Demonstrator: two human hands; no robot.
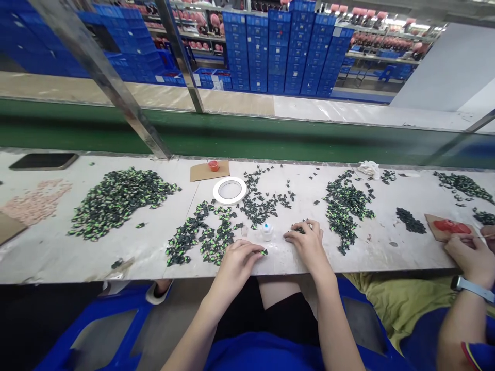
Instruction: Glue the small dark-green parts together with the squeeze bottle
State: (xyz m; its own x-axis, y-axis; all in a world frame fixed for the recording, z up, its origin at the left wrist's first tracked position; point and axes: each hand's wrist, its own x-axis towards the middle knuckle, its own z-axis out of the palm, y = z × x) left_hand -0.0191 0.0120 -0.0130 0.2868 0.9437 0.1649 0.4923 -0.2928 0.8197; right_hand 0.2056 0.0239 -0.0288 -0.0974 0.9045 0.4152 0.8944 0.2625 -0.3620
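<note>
My left hand (237, 263) rests on the worktable's front edge and pinches a small black-and-green part (263, 252) between its fingertips. My right hand (307, 241) lies to the right, fingers curled over a few small dark parts (302, 227) on the table. Between the two hands stands a small white bottle with a blue tip (266, 231). A spread of the same black-and-green parts (201, 237) lies just left of my left hand.
A big heap of parts (116, 198) lies at the left, another pile (344, 206) at the right. A white tape ring (229, 190) and cardboard with a red cap (211, 169) sit behind. A co-worker's hand (469, 255) works at the far right, by red paste on cardboard (448, 225).
</note>
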